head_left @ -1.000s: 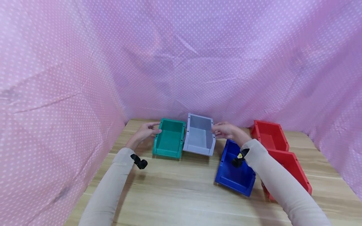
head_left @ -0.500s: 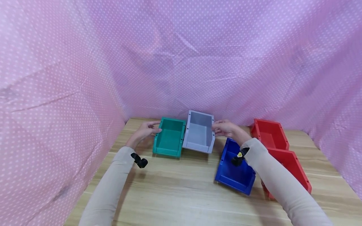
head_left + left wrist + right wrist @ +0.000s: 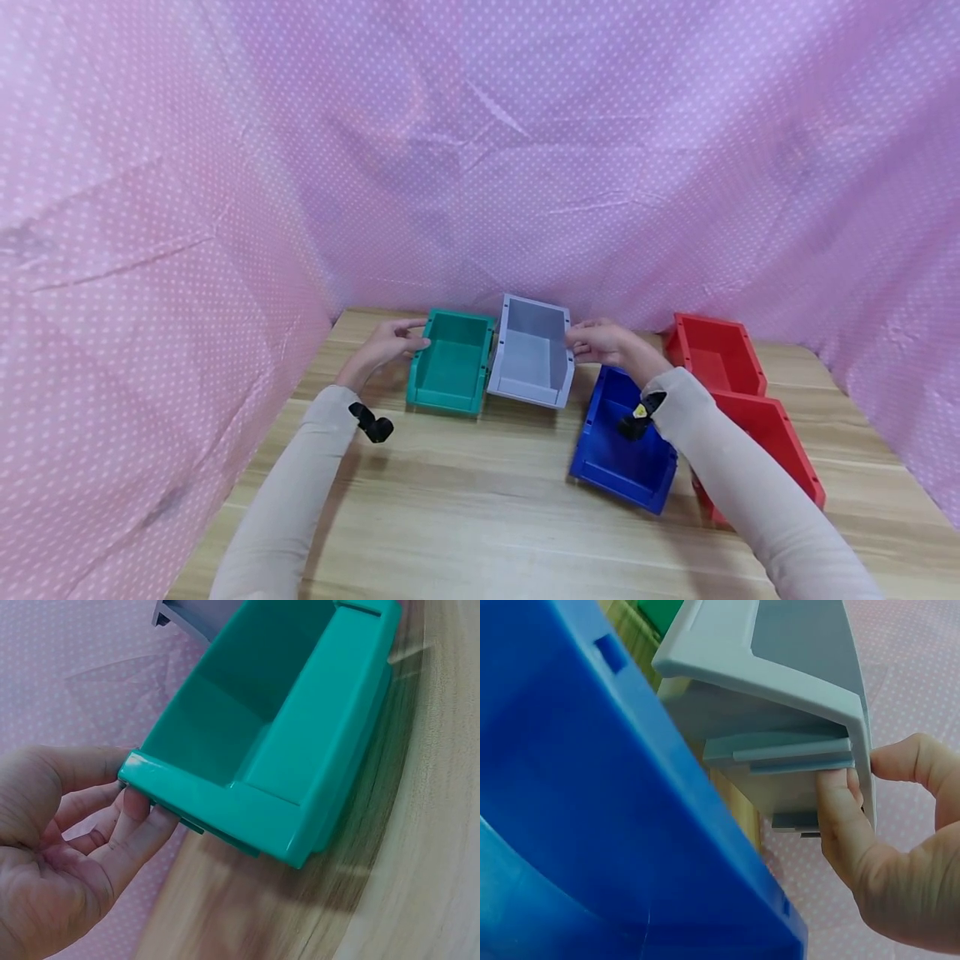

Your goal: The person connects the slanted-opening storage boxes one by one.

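A green plastic storage bin stands at the back of the table, its low front facing me. My left hand pinches its left wall at the rim; in the left wrist view that hand has fingers below the rim's edge. Right beside it is a grey storage bin, slightly tilted and turned. My right hand holds the grey bin's right wall. Seen from the right wrist, the thumb and a finger of this hand pinch the wall near the side rails. How the two bins meet is partly hidden.
A blue bin lies under my right forearm, close to the grey one. Two red bins, a rear one and a front one, stand at the right. Pink dotted cloth hangs behind the wooden table.
The grey bin has shifted slightly back, then a little to the right, in my right hand's grip. My left hand and the green bin have hardly moved.
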Demonstrator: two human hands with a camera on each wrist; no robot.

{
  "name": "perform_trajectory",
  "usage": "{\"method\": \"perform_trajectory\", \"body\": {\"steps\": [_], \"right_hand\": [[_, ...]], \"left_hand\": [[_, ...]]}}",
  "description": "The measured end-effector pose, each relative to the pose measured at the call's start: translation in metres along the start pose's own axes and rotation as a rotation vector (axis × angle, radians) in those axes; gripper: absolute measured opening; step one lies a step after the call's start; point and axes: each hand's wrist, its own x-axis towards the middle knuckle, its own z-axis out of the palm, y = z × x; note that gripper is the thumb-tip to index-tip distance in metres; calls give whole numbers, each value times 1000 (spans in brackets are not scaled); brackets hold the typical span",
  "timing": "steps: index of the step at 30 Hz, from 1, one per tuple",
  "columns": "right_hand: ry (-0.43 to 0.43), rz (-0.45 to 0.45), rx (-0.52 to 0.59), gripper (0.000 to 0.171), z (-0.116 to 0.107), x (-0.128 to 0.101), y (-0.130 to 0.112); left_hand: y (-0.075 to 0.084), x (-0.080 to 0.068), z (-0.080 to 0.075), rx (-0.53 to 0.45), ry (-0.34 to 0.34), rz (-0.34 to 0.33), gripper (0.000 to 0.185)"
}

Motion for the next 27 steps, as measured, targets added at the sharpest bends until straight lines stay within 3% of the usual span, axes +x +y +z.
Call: {"method": "perform_trajectory", "body": {"steps": [13,27], "right_hand": [[-30,-12,-18,10,-4,-2,5],[-70,-23,21,22,-7,0,9]], "left_hand": [[1,-2,5,-22,10,-21,57],[2,-2,5,-18,4,1,58]]}}
